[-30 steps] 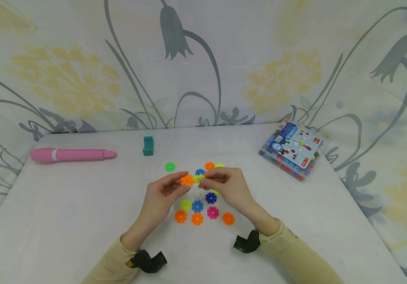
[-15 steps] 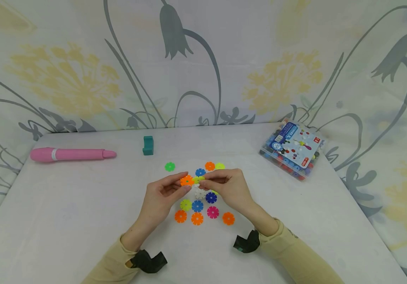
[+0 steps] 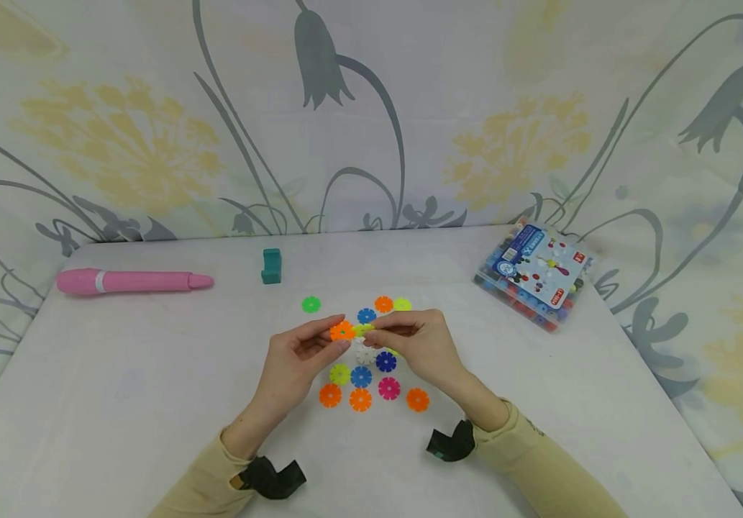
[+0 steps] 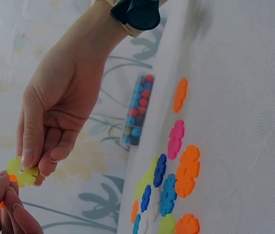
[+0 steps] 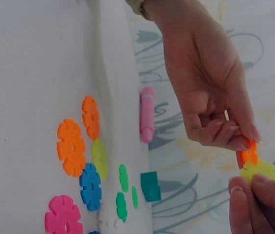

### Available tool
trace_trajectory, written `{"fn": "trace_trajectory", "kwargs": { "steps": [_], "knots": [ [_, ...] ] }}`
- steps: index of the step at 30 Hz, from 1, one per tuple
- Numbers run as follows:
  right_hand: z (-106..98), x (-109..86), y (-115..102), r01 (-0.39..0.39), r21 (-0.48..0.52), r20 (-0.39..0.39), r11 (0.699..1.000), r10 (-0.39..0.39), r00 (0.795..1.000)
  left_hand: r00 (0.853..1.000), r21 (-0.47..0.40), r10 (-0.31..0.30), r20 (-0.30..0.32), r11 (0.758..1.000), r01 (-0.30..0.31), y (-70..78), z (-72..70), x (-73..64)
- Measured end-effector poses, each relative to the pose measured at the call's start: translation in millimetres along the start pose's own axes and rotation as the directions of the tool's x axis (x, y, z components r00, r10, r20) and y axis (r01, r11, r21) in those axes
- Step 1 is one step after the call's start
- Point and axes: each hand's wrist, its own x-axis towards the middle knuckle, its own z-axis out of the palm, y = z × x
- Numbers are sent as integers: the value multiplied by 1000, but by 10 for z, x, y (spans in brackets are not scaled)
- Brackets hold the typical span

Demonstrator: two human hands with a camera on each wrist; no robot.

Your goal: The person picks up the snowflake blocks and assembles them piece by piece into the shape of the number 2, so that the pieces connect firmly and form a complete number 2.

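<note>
My left hand (image 3: 293,360) pinches an orange snowflake disc (image 3: 342,331) between thumb and fingers. Opposite it, my right hand (image 3: 419,345) pinches a yellow snowflake disc (image 5: 262,170). The two discs meet edge to edge above the table, set at an angle to each other; whether their slots are locked together I cannot tell. Below the hands lie several loose discs, among them a pink disc (image 3: 389,388), a dark blue disc (image 3: 386,361), a white disc (image 3: 365,352) and an orange disc (image 3: 418,399). My right hand partly covers another yellow disc.
A pink marker-shaped stick (image 3: 134,281) lies at the back left, with a teal block (image 3: 271,266) to its right. A clear box of coloured pieces (image 3: 533,273) stands at the back right. A green disc (image 3: 311,305) lies behind the hands on the white table (image 3: 119,403).
Both hands stay in nearly the same place, still holding the two discs together. The yellow disc appears slightly tilted; nothing else on the table has moved.
</note>
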Motion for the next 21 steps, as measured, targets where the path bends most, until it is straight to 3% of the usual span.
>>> {"fn": "trace_trajectory", "kwargs": {
  "steps": [11,15,21],
  "knots": [
    [-29,11,20,77,1,51,997,-77,996,1000,11,7,10,1000,-7,7,1,-8],
    [-34,11,22,142,-46,68,989,-139,988,999,25,17,30,1000,-18,7,0,-12],
    [-17,6,23,163,-72,75,984,-157,985,1000,53,12,7,999,-13,-9,17,-15]
  ]
}}
